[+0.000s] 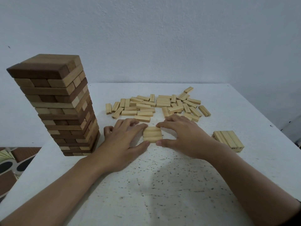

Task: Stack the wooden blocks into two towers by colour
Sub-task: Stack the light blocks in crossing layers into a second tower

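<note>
Head view. A three-block layer [152, 134] of pale wood lies flat on the white, speckled bench [162, 185], mid-bench, the blocks side by side and touching.

Left hand [123, 141]: its fingers [138, 128] curl against the layer's left edge. The index finger is at the far corner and the thumb at the near corner, so the hand pinches that side. The other fingers are bent and rest on the bench behind.

Right hand [184, 137]: mirrored grip on the right edge, index finger on the far corner, thumb tip on the near corner. The layer sits between the two hands, top face uncovered.

The dark tower [53, 103] stands at the left edge of the bench, just beside the left hand. It is tall, built of brown and tan blocks in crossed layers, and it is upright.

The loose pale blocks [156, 105] lie scattered behind the hands, most of them flat, some overlapping. A few show small printed numbers on their ends, too small to read reliably.

A low pale stack [228, 139] stands to the right of the right wrist, apart from it, with three blocks side by side on top.

A plain wall [162, 38] is behind. Patterned floor [9, 163] shows at the lower left.
</note>
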